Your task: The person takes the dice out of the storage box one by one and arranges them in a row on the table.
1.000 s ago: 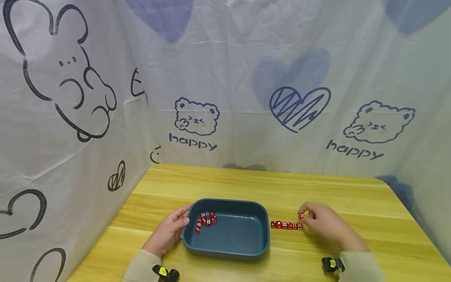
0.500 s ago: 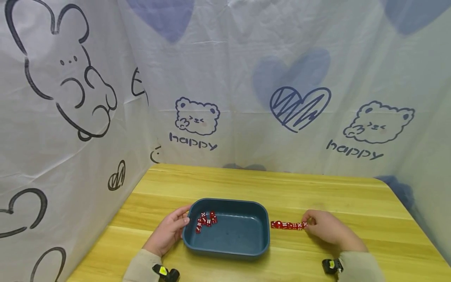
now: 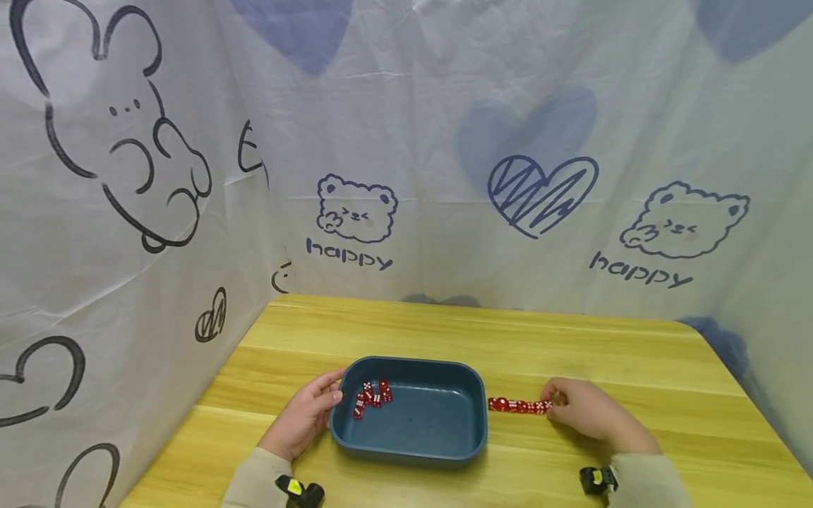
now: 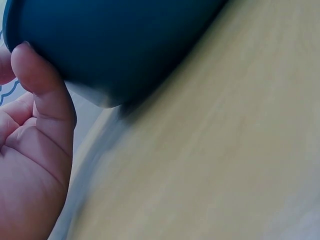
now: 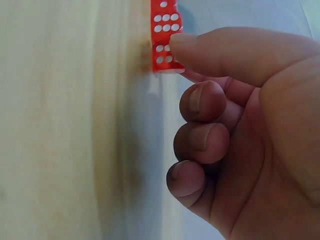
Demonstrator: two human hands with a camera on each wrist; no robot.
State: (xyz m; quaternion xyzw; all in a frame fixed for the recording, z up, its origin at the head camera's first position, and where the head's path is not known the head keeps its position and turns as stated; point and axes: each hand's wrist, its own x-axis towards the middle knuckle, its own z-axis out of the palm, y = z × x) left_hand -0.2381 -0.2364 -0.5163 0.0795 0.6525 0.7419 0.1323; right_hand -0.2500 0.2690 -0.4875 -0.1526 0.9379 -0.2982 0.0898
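A row of red dice (image 3: 511, 405) with white pips lies on the table just right of a dark teal plastic box (image 3: 406, 451). My right hand (image 3: 587, 409) pinches the end die (image 5: 165, 57) between thumb and forefinger, against the row's right end. In the right wrist view its other fingers (image 5: 200, 137) are curled below. Inside the box, several more red dice (image 3: 368, 396) lie in a loose cluster near the left wall. My left hand (image 3: 305, 413) holds the box's left side, its thumb (image 4: 37, 70) against the wall; the other fingertips are partly hidden.
The yellow wood-grain table (image 3: 413, 328) carries the box near its front middle. A pale printed cloth (image 3: 438, 141) hangs behind and along the sides. Both wrists wear small black cameras, the right one (image 3: 595, 480) low in the head view.
My right hand has come down and slightly toward me, bringing the pinched die from behind the row to its right end. The left hand and the box stay in place.
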